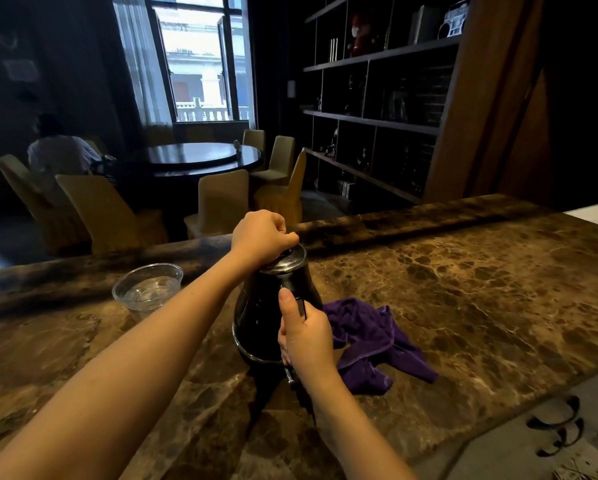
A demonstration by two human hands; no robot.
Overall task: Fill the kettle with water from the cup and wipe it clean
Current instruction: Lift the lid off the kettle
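A dark shiny kettle (261,317) stands upright on the brown marble counter (463,289). My left hand (261,235) is closed over the lid (288,262) on its top, fingers pinched at the knob. My right hand (306,336) grips the kettle's handle on the near side, thumb pointing up along it. A clear plastic cup (147,289) with water in it stands left of the kettle, apart from it. A crumpled purple cloth (373,341) lies on the counter just right of the kettle, behind my right hand.
A raised marble ledge (411,216) runs along the counter's far edge. A grey tray with dark carved marks (550,434) sits at the near right. Beyond the counter are a round table (200,157), yellow-covered chairs, a seated person (58,150) and dark shelving (377,109).
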